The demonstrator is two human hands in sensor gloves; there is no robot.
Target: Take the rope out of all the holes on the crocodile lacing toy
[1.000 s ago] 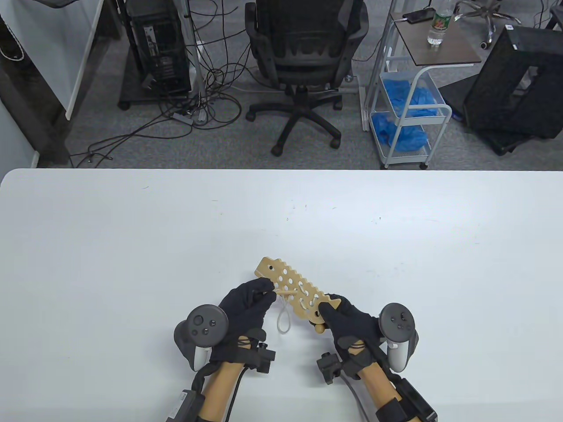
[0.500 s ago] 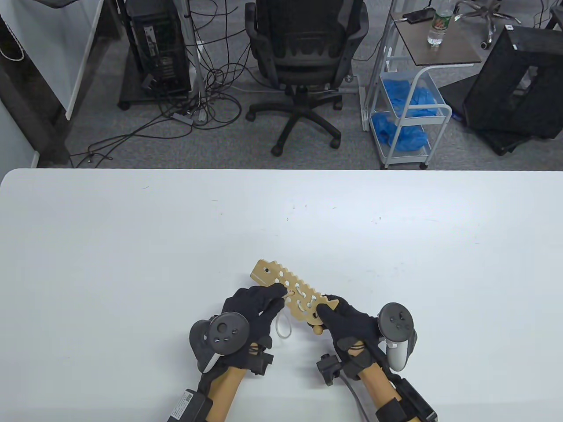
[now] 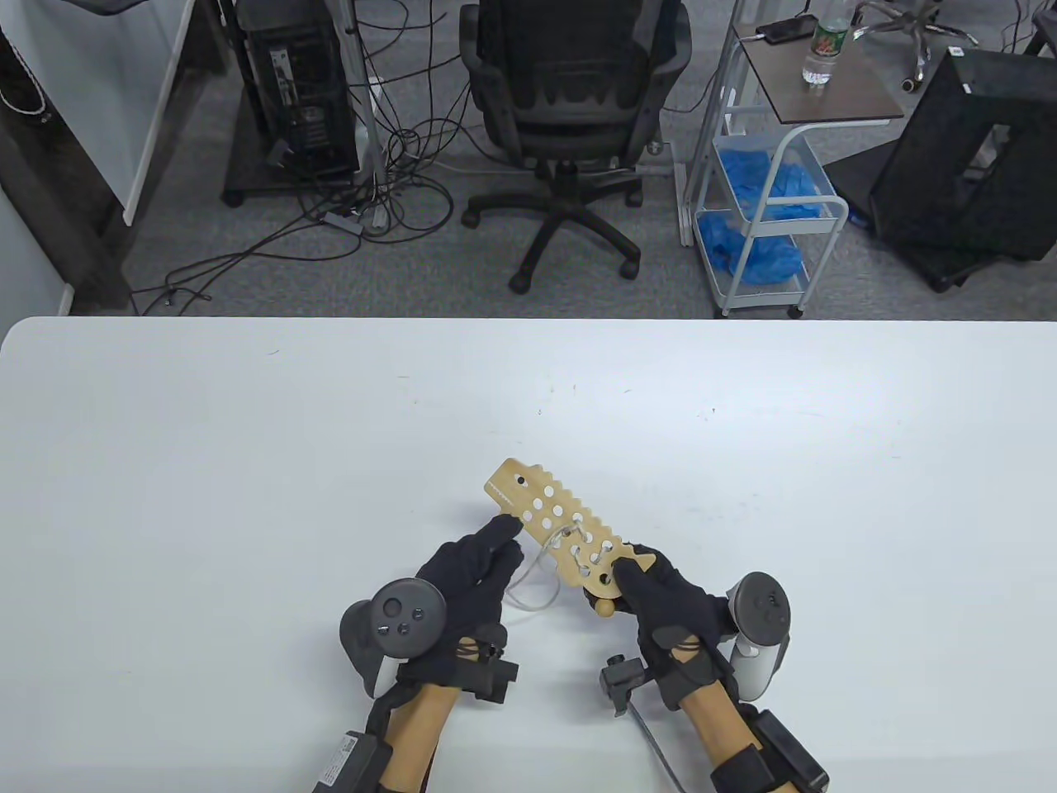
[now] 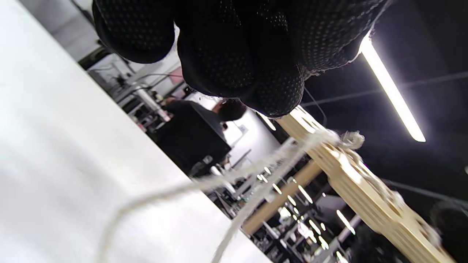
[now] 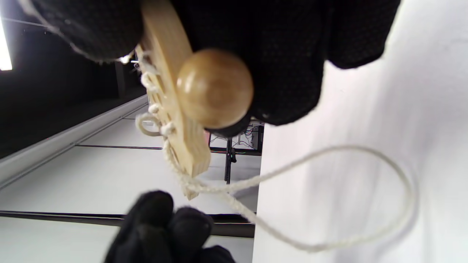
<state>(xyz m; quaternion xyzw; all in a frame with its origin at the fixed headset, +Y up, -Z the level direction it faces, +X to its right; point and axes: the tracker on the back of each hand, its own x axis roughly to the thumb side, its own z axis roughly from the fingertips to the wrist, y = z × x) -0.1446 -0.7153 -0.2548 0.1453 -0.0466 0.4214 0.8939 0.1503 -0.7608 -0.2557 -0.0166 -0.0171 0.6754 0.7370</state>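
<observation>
The wooden crocodile board (image 3: pixel 541 505) is held tilted above the white table (image 3: pixel 248 462). My right hand (image 3: pixel 661 596) grips its near tail end, thumb on top, beside a wooden ball (image 3: pixel 607 610). The white rope (image 3: pixel 528 596) is still laced through a few holes near that end and hangs in a loose loop below the board. My left hand (image 3: pixel 483 562) is at the board's near edge with its fingers bunched, and seems to pinch the rope where it leaves a hole. The right wrist view shows the ball (image 5: pixel 214 87), the board edge (image 5: pixel 166 80) and the loop (image 5: pixel 365 233). The left wrist view shows the board (image 4: pixel 351 175) and the blurred rope (image 4: pixel 219 182).
The table's far edge (image 3: pixel 528 320) runs across the middle of the view. Beyond it on the floor stand an office chair (image 3: pixel 570 107) and a cart with blue gloves (image 3: pixel 768 198).
The board has swung up and away, its head end farther from me. My left hand drew back towards me and the rope loop hangs longer. The wooden rope tip no longer shows.
</observation>
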